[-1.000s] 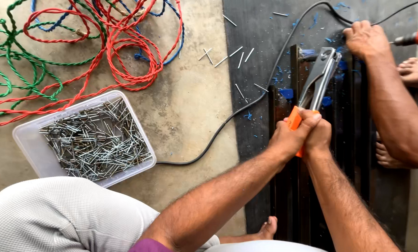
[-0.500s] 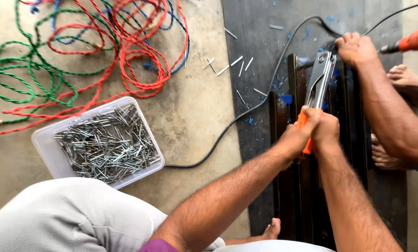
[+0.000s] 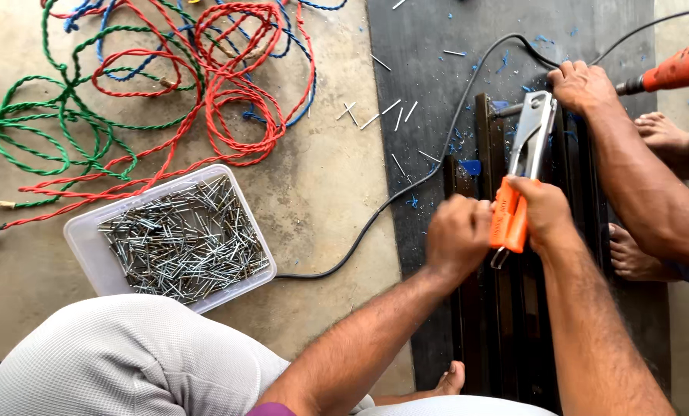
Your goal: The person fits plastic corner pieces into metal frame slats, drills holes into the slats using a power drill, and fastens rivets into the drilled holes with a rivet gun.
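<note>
Both hands sat on the orange-handled, silver-headed hand riveter (image 3: 520, 176). Right hand (image 3: 545, 214) was curled shut round the orange grips; left hand (image 3: 458, 237) was fisted against the grips from the left side, fingers folded in, touching the tool. Can't tell whether the left actually gripped a handle or just pressed on it.

Riveter lay along the dark metal frame bars (image 3: 489, 323), head pointing away from the wearer, nose at the far end of the bars. Bars rested on a dark grey mat (image 3: 429, 69) littered with blue shavings.

A second person's hand (image 3: 583, 86) pressed on the bar end just beside the riveter head; an orange power drill (image 3: 677, 68) was near it at the right edge.

Clear plastic tub of silver rivets (image 3: 181, 240) stood on the concrete floor, well left of the hands. Red, green and blue ropes (image 3: 167, 85) were coiled beyond it. A black cable (image 3: 406, 192) ran across the mat.
</note>
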